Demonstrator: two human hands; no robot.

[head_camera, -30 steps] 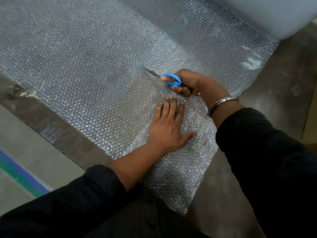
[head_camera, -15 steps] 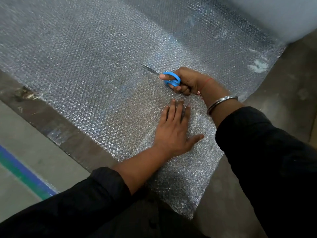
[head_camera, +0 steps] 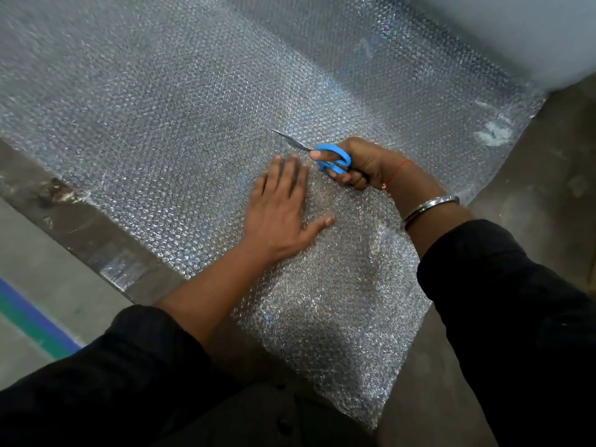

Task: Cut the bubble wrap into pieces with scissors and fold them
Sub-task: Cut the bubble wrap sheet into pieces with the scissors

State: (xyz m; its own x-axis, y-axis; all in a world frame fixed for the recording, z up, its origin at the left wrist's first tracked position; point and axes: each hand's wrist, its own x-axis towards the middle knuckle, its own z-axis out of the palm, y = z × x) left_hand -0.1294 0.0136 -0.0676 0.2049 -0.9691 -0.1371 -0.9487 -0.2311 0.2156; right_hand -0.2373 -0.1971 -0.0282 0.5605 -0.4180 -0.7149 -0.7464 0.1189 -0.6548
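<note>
A big sheet of bubble wrap [head_camera: 180, 130] lies spread on the floor [head_camera: 548, 156]. The right hand [head_camera: 361, 162] curls its grip tight around the blue handles of the scissors [head_camera: 322, 154], whose blades point away over the sheet. Just beside the scissors, the left hand [head_camera: 280, 204] presses flat on the wrap, fingers straight.

A warehouse or packing area is suggested: a bare concrete floor [head_camera: 48, 262] is seen, marked with a blue and green painted line [head_camera: 29, 321], and a wide sheet of bubble wrap [head_camera: 161, 108] is spread from a bulk roll [head_camera: 516, 33].
</note>
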